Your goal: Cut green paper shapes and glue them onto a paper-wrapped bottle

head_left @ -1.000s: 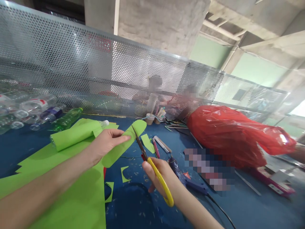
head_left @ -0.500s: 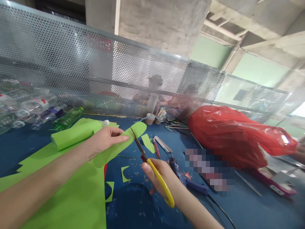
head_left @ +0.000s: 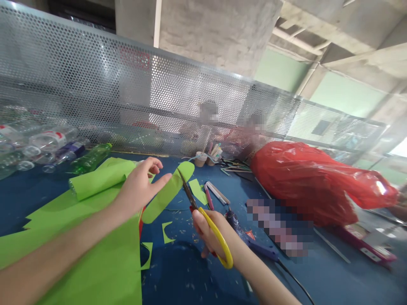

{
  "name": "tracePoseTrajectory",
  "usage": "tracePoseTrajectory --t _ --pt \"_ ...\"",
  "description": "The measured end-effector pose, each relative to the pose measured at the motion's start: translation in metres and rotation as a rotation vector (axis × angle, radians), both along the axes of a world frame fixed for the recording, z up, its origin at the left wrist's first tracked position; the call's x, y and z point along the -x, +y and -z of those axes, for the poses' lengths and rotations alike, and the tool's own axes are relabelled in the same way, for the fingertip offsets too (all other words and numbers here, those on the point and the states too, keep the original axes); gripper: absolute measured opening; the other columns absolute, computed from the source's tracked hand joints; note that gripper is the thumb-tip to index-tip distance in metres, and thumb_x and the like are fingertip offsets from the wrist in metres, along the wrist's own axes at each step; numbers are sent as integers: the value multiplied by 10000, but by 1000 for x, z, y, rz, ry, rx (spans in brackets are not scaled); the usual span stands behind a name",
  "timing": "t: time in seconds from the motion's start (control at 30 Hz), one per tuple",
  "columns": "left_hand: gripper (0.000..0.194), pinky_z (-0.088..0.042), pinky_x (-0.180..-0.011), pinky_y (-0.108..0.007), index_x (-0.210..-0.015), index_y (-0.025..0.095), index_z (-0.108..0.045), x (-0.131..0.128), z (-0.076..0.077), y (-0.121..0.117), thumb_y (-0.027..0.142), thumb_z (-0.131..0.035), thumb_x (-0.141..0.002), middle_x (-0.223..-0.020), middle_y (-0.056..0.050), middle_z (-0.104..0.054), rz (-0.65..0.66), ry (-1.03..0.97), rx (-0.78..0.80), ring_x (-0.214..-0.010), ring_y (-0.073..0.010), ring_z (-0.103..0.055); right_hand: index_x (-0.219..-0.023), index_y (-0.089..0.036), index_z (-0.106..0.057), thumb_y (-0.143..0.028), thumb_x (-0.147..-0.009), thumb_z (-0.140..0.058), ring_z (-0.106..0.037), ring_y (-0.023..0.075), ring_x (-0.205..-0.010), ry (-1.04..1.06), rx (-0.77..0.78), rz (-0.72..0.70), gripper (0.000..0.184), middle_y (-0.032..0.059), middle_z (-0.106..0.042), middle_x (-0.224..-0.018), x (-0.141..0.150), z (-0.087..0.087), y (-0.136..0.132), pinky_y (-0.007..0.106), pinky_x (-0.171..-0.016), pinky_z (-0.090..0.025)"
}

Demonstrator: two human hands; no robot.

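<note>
My right hand (head_left: 212, 232) holds scissors (head_left: 219, 239) with yellow and red handles, the blades pointing up and to the left. The blades lie across the upper part of a long green paper strip (head_left: 165, 195) with rounded ends. Left of the strip is my left hand (head_left: 140, 181), open, the thumb apart from the curled fingers and its tip near the strip's edge. I cannot tell whether the thumb touches it. Beneath my left arm lie large green sheets (head_left: 98, 258), and a green-wrapped bottle (head_left: 100, 180) rests on them.
Green offcuts (head_left: 197, 190) and pens (head_left: 208, 195) lie on the blue table. A glue gun (head_left: 251, 239) with a black cord is right of my right hand. Plastic bottles (head_left: 52, 142) line the back left. A red plastic bag (head_left: 305, 182) fills the right, before a perforated metal screen (head_left: 104, 84).
My left hand has let go of the green strip and moved slightly left, its fingers spreading. The strip's lower end has swung right. The scissors stay at its upper part.
</note>
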State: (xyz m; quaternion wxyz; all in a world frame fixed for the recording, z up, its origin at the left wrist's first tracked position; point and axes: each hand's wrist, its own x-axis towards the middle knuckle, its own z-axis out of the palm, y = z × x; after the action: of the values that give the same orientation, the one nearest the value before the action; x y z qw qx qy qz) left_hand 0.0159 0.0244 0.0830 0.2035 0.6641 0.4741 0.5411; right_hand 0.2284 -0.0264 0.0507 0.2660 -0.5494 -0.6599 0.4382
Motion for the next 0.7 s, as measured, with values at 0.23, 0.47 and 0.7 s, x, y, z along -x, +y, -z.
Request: tracePoseTrajectory --t 0.23,0.47,0.7 --pt "423 -421 -490 -267 -669 174 -547 -35 21 -26 554 -434 -818 -525 -5 -583 725 104 799 -436 -130 -532 -668 -202 -435 -784 -755 -389 -329 52 -284 62 -9 -33 590 -111 -269 -434 0 -3 1 226 -342 -481" --pt "460 -364 -445 -212 -1200 258 -362 -55 58 -26 499 -479 -827 -746 44 -537 608 -406 813 -521 -103 -517 -717 -189 -466 -810 -708 -423 -311 48 -293 221 -76 -54 622 -115 -311 -417 2 2 -1 246 -364 -501" --pt "446 -445 -794 -303 -1092 240 -441 -47 46 -33 540 -585 -795 -1095 -39 -517 520 -534 408 -837 -138 -539 -725 -184 -461 -739 -776 -443 -301 43 -330 409 -247 -152 558 -101 -332 -463 3 8 -7 262 -405 -522"
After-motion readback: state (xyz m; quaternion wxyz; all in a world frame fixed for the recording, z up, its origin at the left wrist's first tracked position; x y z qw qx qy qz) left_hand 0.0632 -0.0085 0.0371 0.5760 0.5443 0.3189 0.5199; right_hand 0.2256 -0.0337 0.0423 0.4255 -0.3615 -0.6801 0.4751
